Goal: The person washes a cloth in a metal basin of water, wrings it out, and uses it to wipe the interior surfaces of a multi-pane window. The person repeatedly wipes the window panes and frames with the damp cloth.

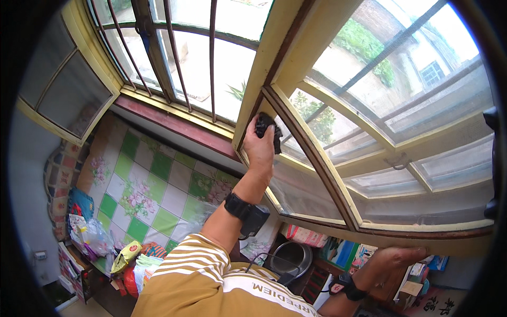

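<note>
My left hand (259,144) is closed on a crumpled black cloth (268,128). It presses the cloth into the corner of a glass pane, beside the brown-edged upright of a pale yellow wooden window sash (313,152). The sash stands swung inward, and its lower panes look hazy. Lower right, my right hand (400,256) is at the bottom rail of this sash and seems to grip it; some fingers are hidden or blurred. Both my forearms wear black straps with small devices.
Behind iron bars (212,59) is a bright yard. Another sash (75,91) opens at left. Below the pink sill (174,125) lies a bed with a green-and-white checked cover (158,198), holding bags and clothes. A metal pot (291,259) and boxes (410,291) stand near me.
</note>
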Demonstrator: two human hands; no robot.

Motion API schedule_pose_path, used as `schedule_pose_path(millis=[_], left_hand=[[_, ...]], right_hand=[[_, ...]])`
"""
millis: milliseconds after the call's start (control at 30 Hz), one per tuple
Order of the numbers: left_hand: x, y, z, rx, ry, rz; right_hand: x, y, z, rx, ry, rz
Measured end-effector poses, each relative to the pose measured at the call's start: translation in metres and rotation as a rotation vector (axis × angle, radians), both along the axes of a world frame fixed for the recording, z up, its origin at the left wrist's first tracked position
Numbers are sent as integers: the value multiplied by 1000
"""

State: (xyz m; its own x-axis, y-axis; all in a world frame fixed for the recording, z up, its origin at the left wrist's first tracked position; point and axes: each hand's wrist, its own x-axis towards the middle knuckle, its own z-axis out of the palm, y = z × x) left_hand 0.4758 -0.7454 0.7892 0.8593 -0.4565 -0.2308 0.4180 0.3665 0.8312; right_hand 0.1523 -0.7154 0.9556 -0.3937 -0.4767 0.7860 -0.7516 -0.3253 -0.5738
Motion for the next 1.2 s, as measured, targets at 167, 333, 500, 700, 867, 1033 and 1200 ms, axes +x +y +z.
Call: schedule_pose_path(millis=[167,333,500,700,867,1033,1200], left_hand=[[-15,16,49,-100,-257,83],[-36,7,-22,218,-721,193],[-65,5,-163,564,-583,-17],[-48,1,-288,722,-136,-264],[-38,9,-317,633,-30,-358],[-64,13,-271,427,118,-325],[-106,31,-108,391,-99,-269]], right_hand=[[3,2,0,-92,203,-78],[4,2,-4,-100,51,-55],[-7,7,-2,-28,139,-125],[12,9,6,-14,-91,-3],[34,10,12,-37,-141,99],[35,15,14,-4,-185,60],[24,10,8,-103,-96,-37]])
